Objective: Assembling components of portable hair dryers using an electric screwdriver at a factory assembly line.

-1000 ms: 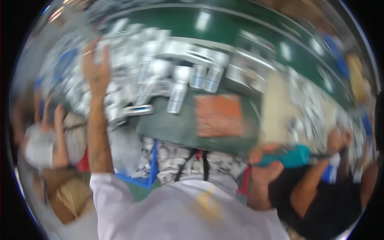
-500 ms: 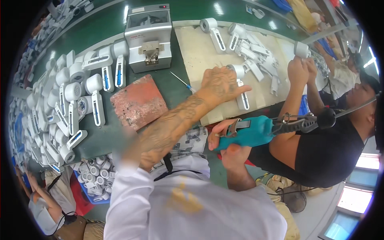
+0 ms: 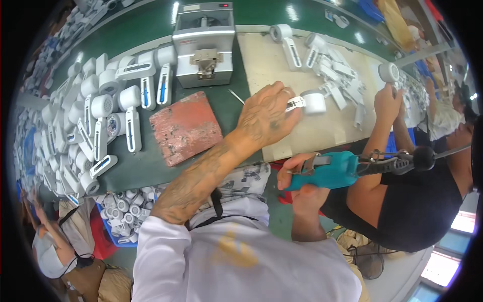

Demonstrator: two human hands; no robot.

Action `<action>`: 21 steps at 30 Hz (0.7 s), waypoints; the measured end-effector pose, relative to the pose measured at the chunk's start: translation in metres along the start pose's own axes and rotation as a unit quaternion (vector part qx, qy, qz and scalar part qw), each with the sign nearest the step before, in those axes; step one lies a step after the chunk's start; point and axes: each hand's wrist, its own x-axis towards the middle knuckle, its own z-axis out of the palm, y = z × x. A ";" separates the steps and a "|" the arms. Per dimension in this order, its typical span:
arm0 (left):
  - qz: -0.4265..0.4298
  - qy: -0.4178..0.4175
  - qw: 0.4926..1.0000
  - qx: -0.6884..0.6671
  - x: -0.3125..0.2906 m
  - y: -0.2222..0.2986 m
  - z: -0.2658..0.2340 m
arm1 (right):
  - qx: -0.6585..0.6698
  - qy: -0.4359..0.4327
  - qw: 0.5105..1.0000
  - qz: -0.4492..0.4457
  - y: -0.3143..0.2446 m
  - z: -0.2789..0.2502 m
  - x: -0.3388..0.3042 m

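Note:
My left hand (image 3: 269, 113) reaches across the cream mat and is closed around the handle of a white handheld fan (image 3: 315, 102). Its drum-shaped head sticks out to the right of my fingers; most of the handle is hidden under the hand. In my right hand (image 3: 308, 194) is a teal electric screwdriver (image 3: 324, 171), held lying sideways near the table's front edge, with its black cord end pointing right. Its tip is hidden. A thin screwdriver (image 3: 236, 96) lies left of my left hand, partly covered by it.
A grey metal machine (image 3: 204, 50) stands at the back, with a worn red pad (image 3: 186, 128) before it. White fans (image 3: 102, 106) crowd the left; loose white parts (image 3: 337, 70) lie right. Below the table is a blue crate (image 3: 126, 244). A co-worker's hands (image 3: 387, 103) hold another fan.
My left hand has closed on the fan and turned it, so its head now points right and its handle lies under my fingers. The whole view has shifted slightly.

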 end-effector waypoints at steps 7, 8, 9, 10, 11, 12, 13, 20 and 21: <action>0.031 0.009 0.997 0.067 -0.070 -0.034 -0.108 | -0.049 -0.003 0.999 -0.015 0.007 0.021 0.030; 0.003 -0.011 0.996 0.083 -0.078 -0.039 -0.116 | -0.041 -0.013 0.999 -0.016 0.013 0.023 0.035; -0.009 -0.003 0.996 0.086 -0.087 -0.045 -0.123 | -0.041 -0.026 0.999 -0.009 0.017 0.031 0.042; 0.017 0.016 0.992 0.122 -0.094 -0.051 -0.124 | -0.012 -0.038 0.999 -0.020 0.021 0.041 0.049; 0.043 0.035 0.986 0.157 -0.098 -0.056 -0.125 | 0.016 -0.050 0.998 -0.031 0.025 0.050 0.057; 0.041 0.038 0.987 0.151 -0.099 -0.056 -0.126 | 0.037 -0.079 0.995 -0.041 0.031 0.056 0.065; 0.044 0.049 0.986 0.151 -0.100 -0.055 -0.126 | 0.031 -0.080 0.996 -0.039 0.036 0.064 0.072; -0.001 0.037 0.991 0.131 -0.105 -0.057 -0.124 | -0.037 -0.041 0.991 -0.126 0.037 0.113 0.108; -0.002 0.039 0.991 0.128 -0.104 -0.059 -0.124 | -0.041 -0.042 0.990 -0.124 0.037 0.117 0.110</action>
